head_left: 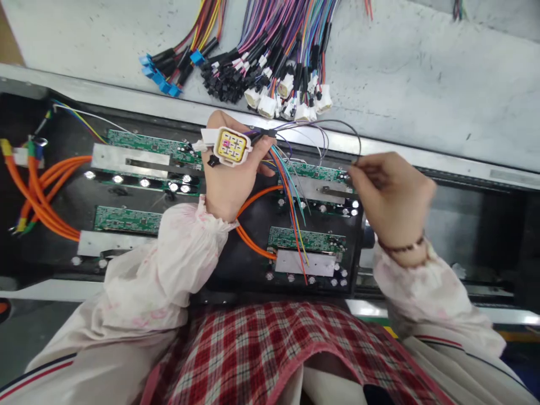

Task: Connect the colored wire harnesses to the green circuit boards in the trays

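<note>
A black tray [236,264] of circuit boards [306,239] lies under both hands. The left hand [230,183] is closed around a white connector [230,146], and its coloured wires [291,194] dangle over the boards. The right hand [390,194] pinches one thin grey wire [337,122] that loops from the connector. A hard tug would probably kink that wire or snag the loose ends.

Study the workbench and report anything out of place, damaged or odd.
Nothing looks broken or spilled. The only loose ends: coloured wires from the plug in the left hand dangle unplugged over a circuit board, while the right hand pinches one thin grey wire.
</note>
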Demonstrator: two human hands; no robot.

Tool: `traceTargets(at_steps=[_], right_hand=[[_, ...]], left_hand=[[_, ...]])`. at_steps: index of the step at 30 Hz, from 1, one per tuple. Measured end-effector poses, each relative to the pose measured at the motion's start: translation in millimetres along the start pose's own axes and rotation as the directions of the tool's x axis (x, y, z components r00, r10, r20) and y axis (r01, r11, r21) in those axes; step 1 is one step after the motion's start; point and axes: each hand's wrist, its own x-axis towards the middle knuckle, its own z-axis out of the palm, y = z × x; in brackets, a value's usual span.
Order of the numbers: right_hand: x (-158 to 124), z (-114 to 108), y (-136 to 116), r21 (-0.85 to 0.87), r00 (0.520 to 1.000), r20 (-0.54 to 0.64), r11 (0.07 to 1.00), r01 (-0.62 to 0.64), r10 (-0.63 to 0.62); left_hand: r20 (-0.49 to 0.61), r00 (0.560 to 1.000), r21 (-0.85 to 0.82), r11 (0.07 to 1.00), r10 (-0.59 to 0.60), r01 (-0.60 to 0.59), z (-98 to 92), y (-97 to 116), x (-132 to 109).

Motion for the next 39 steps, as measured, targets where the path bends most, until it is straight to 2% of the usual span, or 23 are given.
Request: traceTargets(at_steps=[3, 8, 14, 22, 25, 28, 29, 31, 33, 34, 39], right_hand=[[18, 14, 18, 0.02, 0.997, 0.072, 1.0, -0.024, 0.023], [16, 24, 25, 0.01, 0.997, 0.063, 0.999, -0.04, 0.039], [20, 25, 25, 0.04, 0.989, 0.139, 0.998, -0.047, 0.041], [22, 30, 32, 0.035, 0.984, 0.17, 0.997, -0.068, 0.061], [20, 24, 23, -0.03, 0.985, 0.158, 0.997, -0.065, 0.069], [15, 20, -3, -0.122, 0.995, 0.096, 0.992, -0.001, 0.013], [13, 20, -13, -0.134, 0.992, 0.122, 0.99, 0.044, -0.028], [10, 22, -29, -0.13, 0.962, 0.248, 0.981, 0.147, -0.111], [9, 22, -34, -0.106, 0.922, 0.352, 0.972, 0.21, -0.161], [9, 20, -33, -0.109, 0.918, 0.361, 0.971, 0.214, -0.162], [12, 3, -14, -0.129, 0.976, 0.19, 0.983, 0.131, -0.105]], left_hand=[[0.021, 0.999, 0.048, 0.998, 0.028, -0.029, -1.6, 2, 0], [0.06, 0.993, 0.03, 0.994, 0.099, -0.101, -4.7, 0, 0], [0.039, 0.996, 0.024, 0.997, 0.079, -0.08, -4.8, -2, 0], [0.023, 0.998, 0.053, 0.997, 0.051, -0.052, -1.5, 6, -2], [-0.006, 0.999, 0.07, 0.996, 0.052, -0.051, -2.8, -1, -1], [0.007, 0.998, 0.085, 0.994, 0.064, -0.064, -4.0, -7, 1], [0.012, 0.997, 0.087, 0.993, 0.072, -0.073, -4.2, -8, 2], [0.011, 0.997, 0.089, 0.993, 0.081, -0.082, -4.2, -9, 2], [-0.009, 0.997, 0.077, 0.994, 0.076, -0.075, -3.8, -7, 2], [-0.011, 0.998, 0.066, 0.996, 0.06, -0.059, -3.4, -6, 1], [0.028, 0.999, 0.006, 1.0, -0.015, 0.015, -1.6, -2, 2]])
